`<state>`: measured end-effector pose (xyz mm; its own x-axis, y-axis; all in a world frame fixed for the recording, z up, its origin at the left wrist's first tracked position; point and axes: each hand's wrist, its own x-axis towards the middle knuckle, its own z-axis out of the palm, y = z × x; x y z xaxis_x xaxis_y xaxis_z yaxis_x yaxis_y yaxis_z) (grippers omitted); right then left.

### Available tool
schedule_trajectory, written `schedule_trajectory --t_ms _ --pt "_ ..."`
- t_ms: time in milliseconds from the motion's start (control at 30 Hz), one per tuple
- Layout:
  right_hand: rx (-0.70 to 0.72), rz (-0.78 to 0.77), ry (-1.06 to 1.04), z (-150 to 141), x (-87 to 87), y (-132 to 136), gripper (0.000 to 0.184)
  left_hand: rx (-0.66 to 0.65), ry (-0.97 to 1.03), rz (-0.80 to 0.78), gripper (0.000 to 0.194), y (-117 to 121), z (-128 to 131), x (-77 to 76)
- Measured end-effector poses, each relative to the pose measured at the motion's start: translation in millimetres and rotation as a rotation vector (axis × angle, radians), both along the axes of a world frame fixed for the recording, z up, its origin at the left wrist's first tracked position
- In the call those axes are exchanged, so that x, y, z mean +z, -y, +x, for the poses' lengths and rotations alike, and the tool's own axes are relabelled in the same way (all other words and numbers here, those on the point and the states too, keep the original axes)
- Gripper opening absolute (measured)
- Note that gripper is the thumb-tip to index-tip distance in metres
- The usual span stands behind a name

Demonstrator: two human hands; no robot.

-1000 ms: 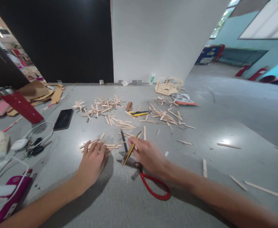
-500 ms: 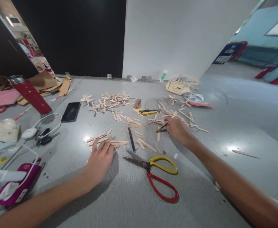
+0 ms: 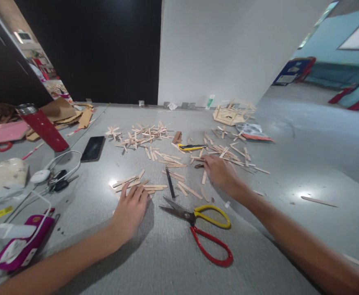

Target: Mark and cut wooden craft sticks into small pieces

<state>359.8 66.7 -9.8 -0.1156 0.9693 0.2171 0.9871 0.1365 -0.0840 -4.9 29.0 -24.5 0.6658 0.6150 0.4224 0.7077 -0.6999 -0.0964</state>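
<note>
My left hand (image 3: pixel 130 209) rests palm down on a small group of flat wooden craft sticks (image 3: pixel 156 187), its fingers lying apart over them. Farther out, my right hand (image 3: pixel 220 172) has its fingers closed on a slim gold-brown tool (image 3: pixel 199 166) whose exact kind I cannot make out. That hand is at the near edge of a loose pile of craft sticks (image 3: pixel 228 153). Between my hands lie a black pen (image 3: pixel 170 182) and open scissors (image 3: pixel 187 215) with one yellow and one red handle.
A yellow-and-black utility knife (image 3: pixel 191 146) lies beyond. More craft sticks (image 3: pixel 148 133) are heaped at the back, with a wooden stick frame (image 3: pixel 228 115) on the right. To the left are a phone (image 3: pixel 93 148), red bottle (image 3: pixel 46 129), keys (image 3: pixel 61 180) and purple power strip (image 3: pixel 25 241).
My right hand has moved forward from over the scissors to the stick pile, carrying the gold-brown tool, and has shifted slightly left since. My left hand stays on its sticks.
</note>
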Motion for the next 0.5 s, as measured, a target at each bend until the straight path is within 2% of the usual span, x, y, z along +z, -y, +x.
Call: schedule_trajectory --t_ms 133,200,267,400,500 --pt "0.275 0.002 0.031 -23.5 -2.6 1.5 0.051 -0.063 -0.01 -0.086 0.026 -2.0 -2.9 -4.9" --pt "0.347 -0.012 0.053 -26.4 -4.1 2.7 0.054 -0.088 -0.015 -0.082 0.03 -2.5 -4.6 -7.7" --pt "0.34 -0.011 0.076 -22.1 -4.8 3.2 0.054 -0.105 -0.015 -0.079 0.034 -2.5 -5.9 -10.0" --pt "0.231 0.022 0.121 -5.7 -2.1 2.0 0.05 -0.165 0.041 -0.137 0.038 -1.3 -5.3 -11.7" --pt "0.215 0.032 0.146 -5.4 1.5 3.2 0.05 -0.225 0.099 -0.147 0.038 0.4 -2.1 -11.0"
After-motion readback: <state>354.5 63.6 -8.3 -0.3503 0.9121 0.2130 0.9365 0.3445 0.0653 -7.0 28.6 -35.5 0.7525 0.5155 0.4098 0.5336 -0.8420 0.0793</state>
